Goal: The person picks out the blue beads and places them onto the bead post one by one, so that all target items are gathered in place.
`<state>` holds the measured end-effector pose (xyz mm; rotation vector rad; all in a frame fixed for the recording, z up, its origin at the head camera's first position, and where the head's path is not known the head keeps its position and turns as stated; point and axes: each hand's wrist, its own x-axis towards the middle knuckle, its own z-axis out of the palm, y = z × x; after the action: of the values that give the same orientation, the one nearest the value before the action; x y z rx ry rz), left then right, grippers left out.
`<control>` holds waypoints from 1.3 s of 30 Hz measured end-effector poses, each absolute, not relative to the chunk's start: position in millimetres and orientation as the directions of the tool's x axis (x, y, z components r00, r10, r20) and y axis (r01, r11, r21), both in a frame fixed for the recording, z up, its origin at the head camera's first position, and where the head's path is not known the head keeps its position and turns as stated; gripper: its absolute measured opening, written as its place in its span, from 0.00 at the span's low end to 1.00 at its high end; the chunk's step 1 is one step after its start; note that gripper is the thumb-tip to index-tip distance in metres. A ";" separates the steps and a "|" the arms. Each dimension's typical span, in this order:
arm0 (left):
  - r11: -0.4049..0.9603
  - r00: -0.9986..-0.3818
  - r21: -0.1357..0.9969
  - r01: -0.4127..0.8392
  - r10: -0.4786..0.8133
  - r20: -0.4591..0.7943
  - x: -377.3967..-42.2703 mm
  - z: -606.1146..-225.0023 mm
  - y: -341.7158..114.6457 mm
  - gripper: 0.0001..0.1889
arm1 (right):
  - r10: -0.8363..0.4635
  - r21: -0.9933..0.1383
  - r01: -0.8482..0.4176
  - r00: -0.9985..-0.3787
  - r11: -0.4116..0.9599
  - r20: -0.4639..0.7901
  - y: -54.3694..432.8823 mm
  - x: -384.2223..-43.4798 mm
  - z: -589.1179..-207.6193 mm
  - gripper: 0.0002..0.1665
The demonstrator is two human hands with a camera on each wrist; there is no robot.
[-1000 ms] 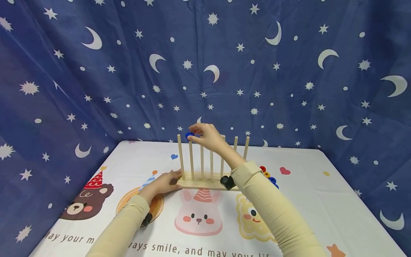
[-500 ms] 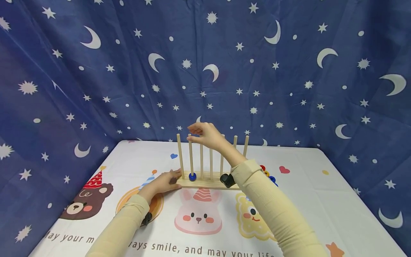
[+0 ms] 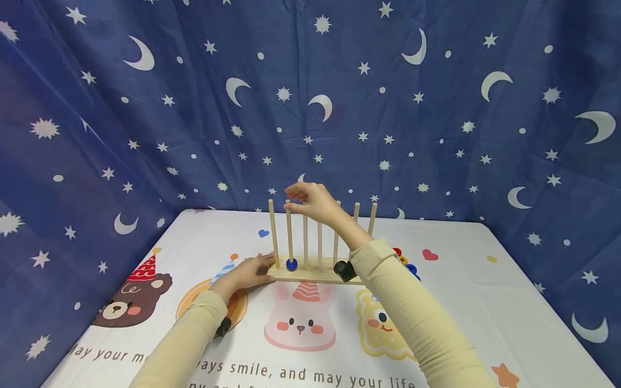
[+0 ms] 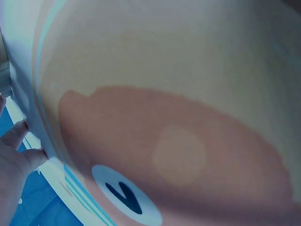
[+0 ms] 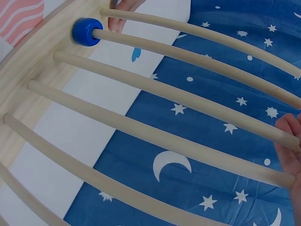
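A wooden peg stand [image 3: 310, 276] with several upright pegs stands on the table. One blue bead [image 3: 291, 264] sits at the foot of the second peg from the left; in the right wrist view the bead [image 5: 86, 32] rests against the base. My left hand [image 3: 245, 273] holds the stand's left end, thumb in front and fingers behind. Up at the top of that second peg is my right hand [image 3: 312, 202], thumb and fingers apart with nothing held. The left wrist view shows only part of the left hand [image 4: 19, 162] at its edge.
Right of the stand lies a group of loose beads, partly behind the right sleeve: red [image 3: 397, 251], yellow [image 3: 403, 260] and blue [image 3: 412, 269]. A printed white cloth [image 3: 456, 302] covers the table. Behind hangs a dark blue curtain [image 3: 271, 59] with moons and stars.
The right hand let go of the blue bead at the peg's top, and the bead slid down to the base. Both hands have stayed about where they were.
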<state>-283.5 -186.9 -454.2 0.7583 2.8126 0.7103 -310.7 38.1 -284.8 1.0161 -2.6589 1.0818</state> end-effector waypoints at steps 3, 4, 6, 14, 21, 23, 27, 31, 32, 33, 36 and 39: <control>0.761 -0.864 0.482 0.434 0.504 -0.017 -284.5 -453.6 -186.3 0.30 | -0.542 -0.589 -0.615 -0.774 0.524 0.326 38.7 -310.8 -284.9 0.25; 0.760 -0.866 0.489 0.427 0.500 -0.021 -284.7 -453.5 -186.2 0.30 | -0.541 -0.590 -0.615 -0.775 0.523 0.327 38.8 -310.9 -284.9 0.25; 0.759 -0.867 0.493 0.425 0.499 -0.021 -284.8 -453.1 -186.0 0.30 | -0.542 -0.596 -0.616 -0.773 0.516 0.329 39.0 -311.1 -284.8 0.25; 0.763 -0.873 0.500 0.409 0.487 -0.029 -283.4 -451.5 -186.2 0.31 | -0.565 -0.636 -0.640 -0.741 0.431 0.363 45.7 -309.6 -282.9 0.24; 0.764 -0.876 0.503 0.405 0.482 -0.027 -281.5 -452.7 -186.6 0.30 | -0.543 -0.639 -0.684 -0.705 0.352 0.456 57.7 -303.4 -282.7 0.22; 0.758 -0.870 0.500 0.419 0.492 -0.017 -281.9 -453.4 -185.7 0.30 | -0.537 -0.631 -0.699 -0.693 0.337 0.481 61.3 -300.6 -283.2 0.21; 0.752 -0.861 0.490 0.440 0.509 -0.007 -282.7 -454.6 -184.5 0.30 | -0.527 -0.611 -0.720 -0.677 0.329 0.514 69.6 -292.7 -284.2 0.21; 0.750 -0.863 0.498 0.436 0.505 -0.005 -283.7 -454.9 -185.4 0.30 | -0.521 -0.614 -0.722 -0.675 0.320 0.522 77.8 -286.1 -286.6 0.20; 0.750 -0.862 0.495 0.439 0.507 -0.003 -284.0 -455.0 -185.8 0.30 | -0.518 -0.617 -0.721 -0.676 0.316 0.525 80.2 -284.7 -287.2 0.20; 0.749 -0.860 0.493 0.444 0.510 0.000 -284.7 -455.0 -186.3 0.30 | -0.514 -0.620 -0.721 -0.675 0.310 0.529 82.7 -283.2 -287.8 0.20; 0.747 -0.853 0.480 0.460 0.522 0.004 -286.8 -453.7 -186.4 0.30 | -0.501 -0.628 -0.719 -0.677 0.297 0.538 92.2 -279.3 -288.4 0.19; 0.741 -0.844 0.479 0.470 0.537 -0.003 -288.9 -453.7 -183.7 0.30 | -0.488 -0.627 -0.718 -0.682 0.302 0.545 105.3 -275.7 -289.7 0.19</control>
<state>-288.9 -183.7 -453.7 0.8134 2.7984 0.7128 -275.7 105.3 -289.7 1.1018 -2.3200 1.3211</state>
